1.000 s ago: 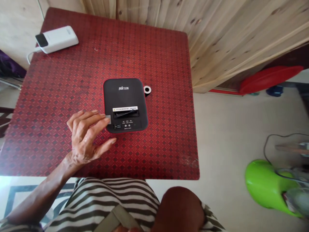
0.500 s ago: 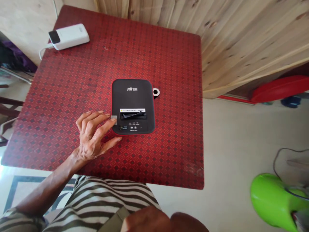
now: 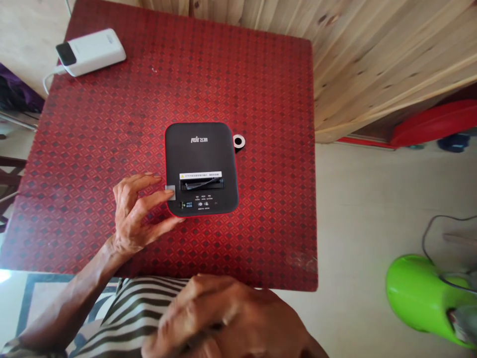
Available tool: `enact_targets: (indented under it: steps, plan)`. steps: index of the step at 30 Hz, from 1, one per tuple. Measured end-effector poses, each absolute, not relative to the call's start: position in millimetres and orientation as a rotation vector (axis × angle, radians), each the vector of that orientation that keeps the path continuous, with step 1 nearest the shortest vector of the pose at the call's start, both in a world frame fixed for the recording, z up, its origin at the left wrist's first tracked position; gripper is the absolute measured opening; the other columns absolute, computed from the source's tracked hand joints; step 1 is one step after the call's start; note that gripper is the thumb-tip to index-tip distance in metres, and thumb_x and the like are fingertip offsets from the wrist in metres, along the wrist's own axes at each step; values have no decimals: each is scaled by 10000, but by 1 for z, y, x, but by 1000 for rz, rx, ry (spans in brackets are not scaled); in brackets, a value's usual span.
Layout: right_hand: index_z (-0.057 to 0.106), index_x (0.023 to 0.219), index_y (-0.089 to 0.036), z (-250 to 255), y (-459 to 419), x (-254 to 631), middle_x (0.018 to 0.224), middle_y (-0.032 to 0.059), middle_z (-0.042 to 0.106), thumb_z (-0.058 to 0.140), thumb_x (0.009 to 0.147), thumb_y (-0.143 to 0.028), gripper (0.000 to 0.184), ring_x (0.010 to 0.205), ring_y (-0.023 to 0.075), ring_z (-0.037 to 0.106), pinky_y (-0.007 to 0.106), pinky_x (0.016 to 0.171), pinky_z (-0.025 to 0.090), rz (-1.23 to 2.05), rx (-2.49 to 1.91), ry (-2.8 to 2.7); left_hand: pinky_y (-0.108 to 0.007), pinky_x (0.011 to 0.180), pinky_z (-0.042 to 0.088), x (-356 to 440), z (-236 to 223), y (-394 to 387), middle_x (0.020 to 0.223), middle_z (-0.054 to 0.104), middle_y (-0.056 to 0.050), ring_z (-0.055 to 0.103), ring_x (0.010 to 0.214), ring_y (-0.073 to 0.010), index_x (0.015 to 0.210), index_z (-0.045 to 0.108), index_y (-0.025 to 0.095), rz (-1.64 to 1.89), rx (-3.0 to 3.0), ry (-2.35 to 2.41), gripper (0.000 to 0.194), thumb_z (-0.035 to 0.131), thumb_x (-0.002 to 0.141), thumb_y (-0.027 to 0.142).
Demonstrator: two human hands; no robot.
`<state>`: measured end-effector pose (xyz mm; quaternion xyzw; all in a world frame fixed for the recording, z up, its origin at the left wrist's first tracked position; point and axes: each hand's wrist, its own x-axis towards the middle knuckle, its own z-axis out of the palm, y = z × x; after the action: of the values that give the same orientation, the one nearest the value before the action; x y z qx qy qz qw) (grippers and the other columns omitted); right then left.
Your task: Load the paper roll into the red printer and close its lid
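Observation:
A black receipt printer (image 3: 201,156) with red trim lies on the table, its slot and small buttons toward me. My left hand (image 3: 136,214) is at its near left corner. The index fingertip rests on the grey tab (image 3: 170,193) on the printer's left edge, the thumb reaches its front edge, and the other fingers are spread over the table. Low in the view, close to the camera, is my right hand (image 3: 223,318), fingers bent and somewhat blurred; whether it holds anything is hidden. A small white ring-shaped piece (image 3: 239,141) with a dark centre sits against the printer's right side.
The red patterned table (image 3: 268,223) extends around the printer. A white power bank (image 3: 93,52) with a cable lies at the far left corner. Wooden panelling (image 3: 357,59) stands behind. On the floor at right is a bright green plastic object (image 3: 413,298) beside a dark cable.
My right hand has risen further into view from the bottom edge. My left hand stays at the printer's corner, index finger on the grey tab. The whole view has shifted slightly.

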<state>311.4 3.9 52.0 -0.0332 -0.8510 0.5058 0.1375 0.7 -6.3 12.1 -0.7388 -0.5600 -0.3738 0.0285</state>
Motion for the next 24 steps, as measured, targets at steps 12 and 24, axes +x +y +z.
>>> enact_targets:
  steps: [12, 24]
  plan:
    - [227, 2106, -228, 57, 16, 319, 2094, 214, 394, 829, 1287, -490, 1050, 1998, 314, 376, 493, 1642, 297, 2226, -43, -2124, -599, 1180, 707, -6, 4, -7, 1484, 840, -99, 833, 1393, -358, 1591, 744, 418, -1159, -2316, -1751, 514, 977, 1148, 535]
    - [918, 1545, -177, 64, 31, 352, 1439, 127, 1009, 716, 1335, -262, 303, 1388, 201, 980, 314, 1248, 752, 1750, -337, -2159, -552, 1164, 734, 1, 0, -7, 1503, 816, -130, 831, 1362, -348, 1726, 698, 376, -1275, -2255, -1699, 587, 890, 1203, 564]
